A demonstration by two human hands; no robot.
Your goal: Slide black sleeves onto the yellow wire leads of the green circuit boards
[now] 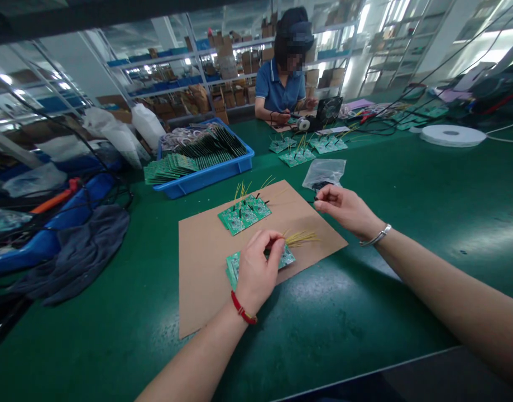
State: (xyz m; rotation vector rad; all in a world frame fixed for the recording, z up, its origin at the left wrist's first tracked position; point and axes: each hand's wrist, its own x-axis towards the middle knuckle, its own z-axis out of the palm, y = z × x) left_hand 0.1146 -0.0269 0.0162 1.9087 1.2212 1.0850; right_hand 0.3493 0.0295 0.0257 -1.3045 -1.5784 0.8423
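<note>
We start nearest, at the left hand (260, 268), a red cord around its wrist: its fingers (269, 241) are pinched tight at the root of a tuft of fine yellow wires (300, 239), seemingly grasping them, though the fingertips hide the exact contact. The tuft rises from a small stack of flat green circuit boards (235, 267) on the near half of a brown cardboard sheet (206, 285), which serves as our landmark. The wires point right, their long axis lying low and roughly level across the sheet. We judge the boards light, stiff and fragile at the corners, best held by their edges; the wires look soft and springy, so a hold near the root seems safest. The right hand (348, 209), wearing a silver bangle, hangs above the sheet's far right corner, thumb and forefinger clenched on a small black piece (316, 199). Just beyond that corner lies a clear plastic bag (324, 173) of dark parts. On the sheet's far half sits a wired cluster of green boards (244, 214). Past the sheet, to the left, a blue plastic crate (206, 180) holds stacked boards; farther off, a co-worker in a blue polo shirt (279, 89) works at the bench, with loaded shelves (235, 56) behind.
</note>
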